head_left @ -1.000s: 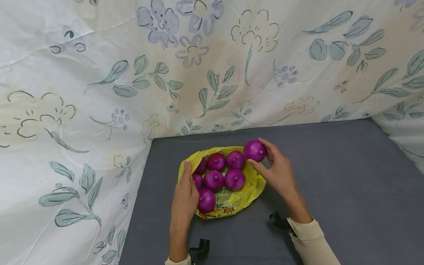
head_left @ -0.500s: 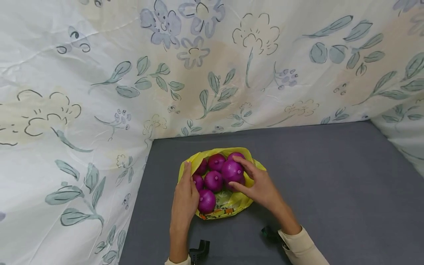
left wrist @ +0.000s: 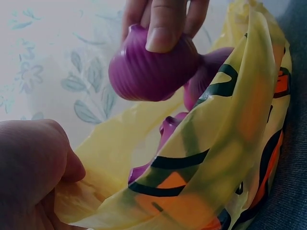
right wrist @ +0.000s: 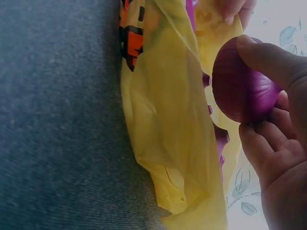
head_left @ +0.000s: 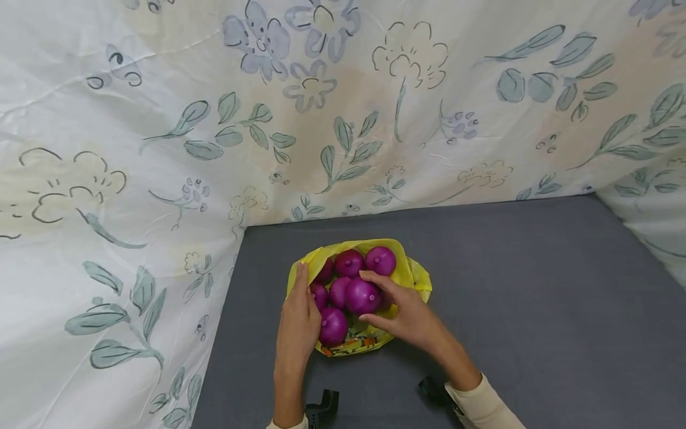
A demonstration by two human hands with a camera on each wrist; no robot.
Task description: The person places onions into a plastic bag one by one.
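Observation:
In the head view, a yellow plastic bag [head_left: 421, 281] lies with its mouth open, and several purple onions [head_left: 333, 326] sit inside. My left hand [head_left: 299, 322] grips the bag's left rim; the left wrist view shows its thumb [left wrist: 74, 167] pinching the plastic. Between the thumb and fingers of my right hand [head_left: 412, 316] is another purple onion [head_left: 362, 296], over the ones in the bag. That same onion [right wrist: 240, 86] appears in the right wrist view above the bag's edge. Some onions are partly hidden behind my hands and the bag's wall.
A dark grey table cloth [head_left: 536, 298] stretches out under the bag and to the right. Floral fabric [head_left: 343, 119] hangs behind the table and along its left side. Black wrist mounts [head_left: 323, 408] sit near both forearms.
My right hand has carried the onion from the bag's upper right rim leftward and down, over the onions inside. The left hand has stayed at the left rim.

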